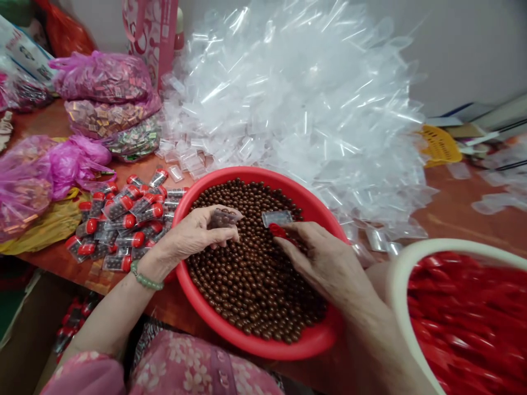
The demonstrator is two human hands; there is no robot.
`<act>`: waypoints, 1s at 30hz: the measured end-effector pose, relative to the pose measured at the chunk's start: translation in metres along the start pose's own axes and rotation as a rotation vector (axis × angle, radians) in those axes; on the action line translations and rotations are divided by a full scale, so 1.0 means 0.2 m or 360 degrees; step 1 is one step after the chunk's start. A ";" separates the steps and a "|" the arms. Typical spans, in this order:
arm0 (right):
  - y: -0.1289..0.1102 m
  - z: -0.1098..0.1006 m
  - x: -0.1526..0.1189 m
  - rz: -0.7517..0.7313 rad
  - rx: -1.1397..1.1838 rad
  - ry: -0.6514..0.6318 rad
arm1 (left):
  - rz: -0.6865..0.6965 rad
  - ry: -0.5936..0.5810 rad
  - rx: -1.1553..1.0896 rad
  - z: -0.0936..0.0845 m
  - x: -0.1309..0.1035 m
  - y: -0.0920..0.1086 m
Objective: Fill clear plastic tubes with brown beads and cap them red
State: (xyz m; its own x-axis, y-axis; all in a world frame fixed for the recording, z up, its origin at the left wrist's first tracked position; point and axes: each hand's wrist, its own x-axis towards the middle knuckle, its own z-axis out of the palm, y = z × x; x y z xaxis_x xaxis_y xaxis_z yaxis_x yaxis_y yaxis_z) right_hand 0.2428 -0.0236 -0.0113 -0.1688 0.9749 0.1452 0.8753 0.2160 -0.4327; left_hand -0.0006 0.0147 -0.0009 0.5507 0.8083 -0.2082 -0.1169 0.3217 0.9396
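Note:
My left hand point(191, 233) is closed around a small clear plastic container point(224, 218) with brown balls inside, above the left part of a red basin point(263, 349). Many glossy brown balls point(251, 291) fill that basin. Over its right part, my right hand point(325, 260) pinches a red cap point(277, 230); more red shows under its fingers. A second clear container point(276, 218) lies by the right fingertips on the balls; whether the fingers touch it I cannot tell.
Filled, red-capped containers point(129, 219) are heaped left of the basin. Behind it rises a large pile of clear empty containers point(296, 104). A white tub point(397, 274) of red caps point(469, 318) stands at right. Pink bags point(107, 79) and a yellow basket point(440, 145) lie farther back.

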 end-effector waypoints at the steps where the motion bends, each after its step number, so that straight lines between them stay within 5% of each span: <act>1: -0.02 -0.01 0.01 -0.0008 0.0103 -0.0005 | -0.0001 -0.0016 -0.0032 0.00 0.00 0.00; 6: -0.09 -0.06 0.07 0.0009 0.0353 -0.0047 | -0.0018 -0.0026 -0.0268 0.00 -0.01 0.01; 11: 0.00 -0.07 0.00 -0.0101 0.0142 -0.0517 | -0.0079 -0.0069 -0.0520 -0.01 -0.01 0.01; 18: 0.11 -0.04 0.00 -0.0028 -0.0186 -0.0224 | -0.0117 -0.0221 -0.0684 -0.04 0.01 0.00; 24: 0.15 0.04 0.05 -0.0244 -0.0275 -0.0447 | -0.0134 -0.0279 -0.0670 -0.04 0.00 0.00; 30: 0.18 0.03 0.05 -0.0215 -0.0210 -0.0526 | -0.0096 -0.0307 -0.0687 -0.05 0.00 -0.02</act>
State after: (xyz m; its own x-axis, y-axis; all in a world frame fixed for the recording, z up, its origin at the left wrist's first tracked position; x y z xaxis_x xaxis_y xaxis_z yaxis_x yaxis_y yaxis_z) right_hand 0.2691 -0.0062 -0.0313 -0.4051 0.9076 -0.1108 0.8822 0.3562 -0.3078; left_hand -0.0075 0.0192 -0.0067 0.7059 0.6885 -0.1662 -0.3900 0.5737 0.7202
